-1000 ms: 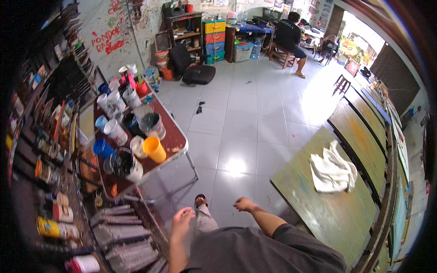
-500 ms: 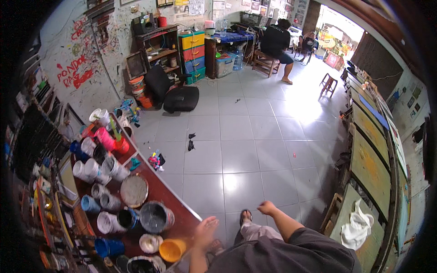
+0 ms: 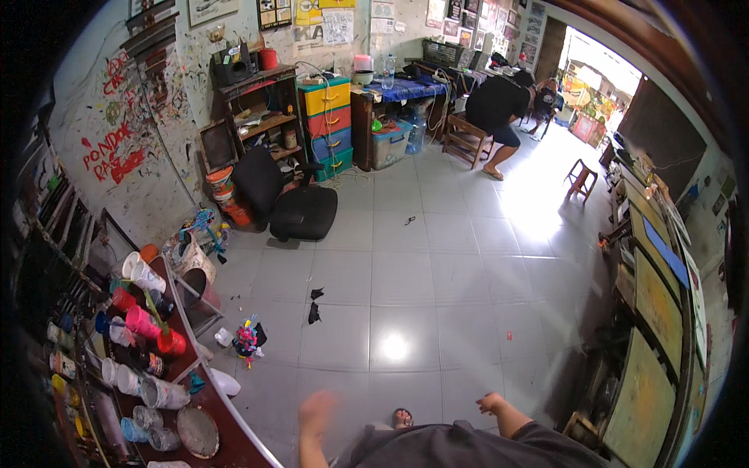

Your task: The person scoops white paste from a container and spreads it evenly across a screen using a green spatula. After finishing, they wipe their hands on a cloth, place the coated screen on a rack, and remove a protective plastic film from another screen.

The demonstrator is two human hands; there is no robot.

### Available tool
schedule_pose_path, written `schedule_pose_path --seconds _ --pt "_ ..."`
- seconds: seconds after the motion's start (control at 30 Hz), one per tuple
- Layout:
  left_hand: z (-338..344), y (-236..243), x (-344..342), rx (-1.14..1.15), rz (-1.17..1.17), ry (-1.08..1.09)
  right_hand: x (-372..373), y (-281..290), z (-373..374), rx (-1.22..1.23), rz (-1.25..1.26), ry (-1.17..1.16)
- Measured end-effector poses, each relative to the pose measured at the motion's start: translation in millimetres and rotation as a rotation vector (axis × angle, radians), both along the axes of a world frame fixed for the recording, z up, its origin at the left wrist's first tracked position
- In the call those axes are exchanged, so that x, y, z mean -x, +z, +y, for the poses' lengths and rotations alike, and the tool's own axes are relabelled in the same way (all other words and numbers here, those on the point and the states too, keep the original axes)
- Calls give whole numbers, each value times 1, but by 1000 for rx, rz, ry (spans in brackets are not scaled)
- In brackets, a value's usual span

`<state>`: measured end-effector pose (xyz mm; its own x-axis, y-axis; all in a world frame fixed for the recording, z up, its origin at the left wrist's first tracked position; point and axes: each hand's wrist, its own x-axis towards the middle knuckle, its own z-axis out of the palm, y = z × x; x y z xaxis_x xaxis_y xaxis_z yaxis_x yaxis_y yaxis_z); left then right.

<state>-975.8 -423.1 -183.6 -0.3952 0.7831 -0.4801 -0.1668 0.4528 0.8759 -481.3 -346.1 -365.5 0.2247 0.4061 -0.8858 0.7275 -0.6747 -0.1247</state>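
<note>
My left hand [image 3: 318,411] hangs over the grey tiled floor, just right of the pale edge of a dark red table [image 3: 236,438]. Motion smears its fingers, so their pose is unclear; no object shows in it. Out to the right, my right hand [image 3: 490,402] is held low with its fingers loosely curled and nothing visible in them. A sandalled foot [image 3: 402,419] shows between the hands. On the table stand several paint-stained cups, among them a pink cup [image 3: 142,320], a red cup [image 3: 171,342] and a large whitish cup [image 3: 164,392], beside a round grey-topped tub [image 3: 197,432].
Paint-marked boards [image 3: 641,396] line the right side. A black office chair [image 3: 304,212] and a multicoloured drawer unit [image 3: 326,129] stand farther off at left. Dark scraps [image 3: 314,313] and a colourful bundle [image 3: 248,338] lie on the floor. A seated person [image 3: 497,105] and a small stool [image 3: 580,181] are ahead.
My view has moved forward and tilted up; the table and its cups have shifted down and left. My left hand has moved away from the table's corner. The seated person now leans forward more.
</note>
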Motion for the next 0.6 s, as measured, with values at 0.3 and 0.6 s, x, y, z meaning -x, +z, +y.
schedule_pose_path --seconds 0.3,0.6 --pt "141 -90 61 283 -223 286 97 32 286 -337 333 -157" --pt "474 -65 132 51 -192 192 57 -22 467 -10 89 167"
